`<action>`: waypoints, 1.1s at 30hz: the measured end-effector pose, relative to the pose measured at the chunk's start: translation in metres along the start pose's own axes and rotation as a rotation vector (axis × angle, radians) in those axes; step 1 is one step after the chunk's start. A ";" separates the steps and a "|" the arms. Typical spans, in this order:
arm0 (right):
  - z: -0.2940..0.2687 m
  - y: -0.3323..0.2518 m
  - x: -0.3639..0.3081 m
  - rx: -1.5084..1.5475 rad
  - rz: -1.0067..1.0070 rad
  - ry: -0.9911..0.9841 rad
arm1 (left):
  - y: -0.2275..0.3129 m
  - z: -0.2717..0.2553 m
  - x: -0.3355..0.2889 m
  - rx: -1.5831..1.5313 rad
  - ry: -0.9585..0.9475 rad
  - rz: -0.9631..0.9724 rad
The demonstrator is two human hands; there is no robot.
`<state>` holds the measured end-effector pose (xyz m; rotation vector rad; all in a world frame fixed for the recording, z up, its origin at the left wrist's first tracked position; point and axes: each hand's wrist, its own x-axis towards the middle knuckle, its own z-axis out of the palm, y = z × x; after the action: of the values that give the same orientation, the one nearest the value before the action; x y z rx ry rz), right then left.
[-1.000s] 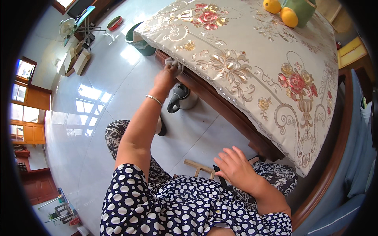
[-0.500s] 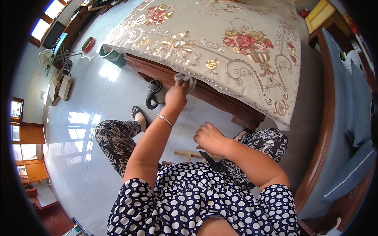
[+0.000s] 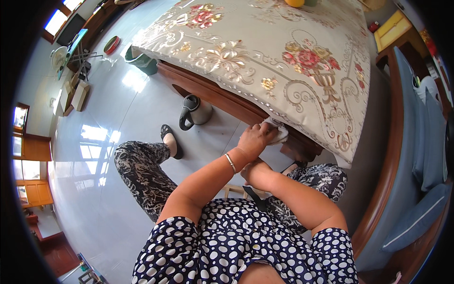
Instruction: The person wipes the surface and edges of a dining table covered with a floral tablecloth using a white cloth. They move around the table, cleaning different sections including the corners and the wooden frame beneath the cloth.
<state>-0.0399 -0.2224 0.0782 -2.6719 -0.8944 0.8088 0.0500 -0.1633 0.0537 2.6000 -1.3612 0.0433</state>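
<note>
My left hand (image 3: 257, 140), with a silver bangle at the wrist, is closed round a crumpled pale grey cloth (image 3: 281, 134). It presses the cloth to the dark reddish-brown wooden side of the table (image 3: 222, 97), just under the hem of the floral tablecloth (image 3: 265, 61). Behind my left wrist lies my right hand (image 3: 257, 174), close to my lap. Its fingers are mostly hidden by the left wrist, so their pose does not show.
A steel kettle (image 3: 201, 111) with a black handle stands on the glossy tiled floor, left of my hands. A green bin (image 3: 145, 64) is by the table's far left corner. Along the right runs a wooden-framed sofa (image 3: 402, 156) with blue cushions. Cardboard boxes (image 3: 79, 96) sit far left.
My left hand has slid the cloth to the right along the table's side. It now crosses in front of my right hand, whose fingers showed before. The kettle is less covered.
</note>
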 end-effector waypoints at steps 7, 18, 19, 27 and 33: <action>0.006 0.011 0.004 -0.109 -0.076 0.243 | -0.119 -0.021 -0.025 0.087 0.180 -0.272; -0.016 -0.002 0.021 -0.212 -0.078 0.150 | -0.318 -0.043 -0.039 0.180 0.354 -0.732; -0.015 -0.002 0.022 -0.194 -0.088 0.189 | -0.333 -0.045 -0.039 0.189 0.357 -0.754; -0.022 0.003 0.028 -0.136 -0.071 0.137 | -0.413 -0.077 -0.033 0.231 0.230 -0.909; -0.018 0.003 0.026 -0.135 -0.084 0.164 | -0.400 -0.070 -0.036 0.155 0.222 -0.807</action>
<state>-0.0111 -0.2097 0.0811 -2.7446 -1.0455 0.5196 0.3609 0.1006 0.0508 2.9533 -0.1878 0.3066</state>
